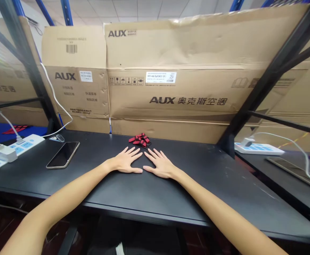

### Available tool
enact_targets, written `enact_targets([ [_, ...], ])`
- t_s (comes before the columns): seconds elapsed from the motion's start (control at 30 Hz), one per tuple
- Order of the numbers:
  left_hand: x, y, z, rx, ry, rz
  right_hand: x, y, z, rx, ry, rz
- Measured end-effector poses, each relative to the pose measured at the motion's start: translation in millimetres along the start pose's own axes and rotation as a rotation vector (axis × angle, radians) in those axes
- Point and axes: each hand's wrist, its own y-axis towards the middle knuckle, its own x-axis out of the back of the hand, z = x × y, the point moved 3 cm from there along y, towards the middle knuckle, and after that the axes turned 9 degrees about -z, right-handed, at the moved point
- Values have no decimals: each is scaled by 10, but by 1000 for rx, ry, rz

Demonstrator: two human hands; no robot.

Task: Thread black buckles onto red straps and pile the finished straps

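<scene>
Flattened AUX air-conditioner cartons (168, 95) stand on edge along the far side of a black tabletop (210, 191), framed by black and blue steel shelving uprights (29, 67). On the table's left sits a white power strip (19, 148) with a white cable running up the cartons, and just right of it lies a smartphone (63, 155), face up and angled. Nearest the carton base, a small bundle of red-and-black straps (139, 140) lies on the tabletop, its long axis running roughly across the table. It sits straight ahead of the left hand (125, 161) and right hand (160, 164), just beyond their fingertips and almost level with the gap between them, the left hand marginally nearer. Both hands lie flat, palms down, fingers spread, holding nothing, thumbs almost meeting.
</scene>
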Motion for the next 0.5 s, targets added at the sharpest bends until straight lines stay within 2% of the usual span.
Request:
enact_targets([
  [0.27,-7,6,6,-2,49,39,10,45,-14,-17,-35,39],
  [0.5,-4,2,13,-5,41,23,-12,48,-22,-14,-48,39],
])
